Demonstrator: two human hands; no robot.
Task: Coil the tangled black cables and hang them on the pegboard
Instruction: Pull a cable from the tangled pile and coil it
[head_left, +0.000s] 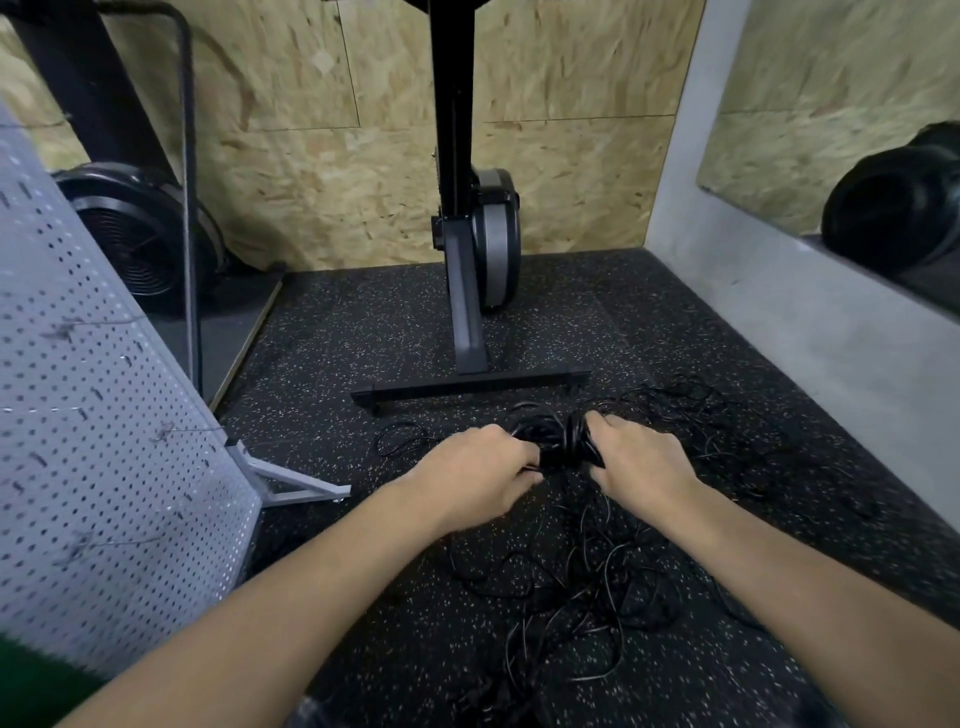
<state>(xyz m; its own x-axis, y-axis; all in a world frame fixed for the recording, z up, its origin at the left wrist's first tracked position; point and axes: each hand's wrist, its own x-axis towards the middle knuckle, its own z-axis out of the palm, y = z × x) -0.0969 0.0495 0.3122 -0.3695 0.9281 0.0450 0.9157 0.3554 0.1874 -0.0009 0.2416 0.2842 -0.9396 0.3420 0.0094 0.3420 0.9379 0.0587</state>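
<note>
A tangle of thin black cables (597, 587) sprawls over the speckled black floor in front of me, spreading right toward the wall. Between my hands sits a bundled black coil (558, 439). My left hand (480, 475) grips the coil's left side with curled fingers. My right hand (636, 457) grips its right side, fingers wrapped over the loops. The grey pegboard (98, 441) stands tilted at the left, with a few small hooks on it.
A black exercise machine (470, 270) stands just beyond the coil, its floor bar (467, 387) close to my hands. The pegboard's grey foot (291, 480) juts out left of my left hand. A fan wheel (137, 236) sits at back left; a grey wall (779, 322) runs along the right.
</note>
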